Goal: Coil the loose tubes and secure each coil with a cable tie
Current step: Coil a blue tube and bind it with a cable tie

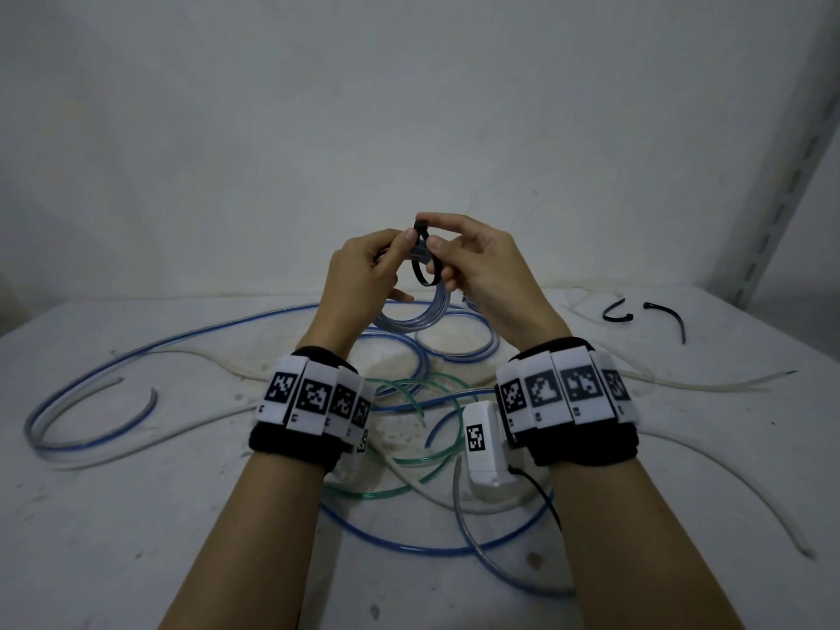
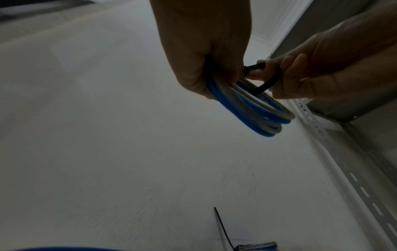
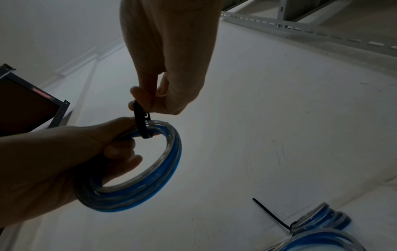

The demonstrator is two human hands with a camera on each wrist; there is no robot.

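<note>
Tie head half hidden by fingertips. Left hand (image 1: 363,270) gripping blue coil (image 1: 420,311), right hand (image 1: 482,270) pinching black cable tie (image 1: 422,270). White scuffed counter (image 1: 136,516), grey wall (image 1: 409,106).

Both hands are up in the air above the worktop (image 1: 136,516), with open room all around them. Under them the middle of the worktop is crowded with loose tubes (image 1: 400,447) that cross each other. Long tubes also curl out to the left and right. Two spare cable ties (image 1: 645,313) lie far right. A wall (image 1: 409,106) closes the back, and a metal post (image 1: 786,166) stands at the right.
</note>
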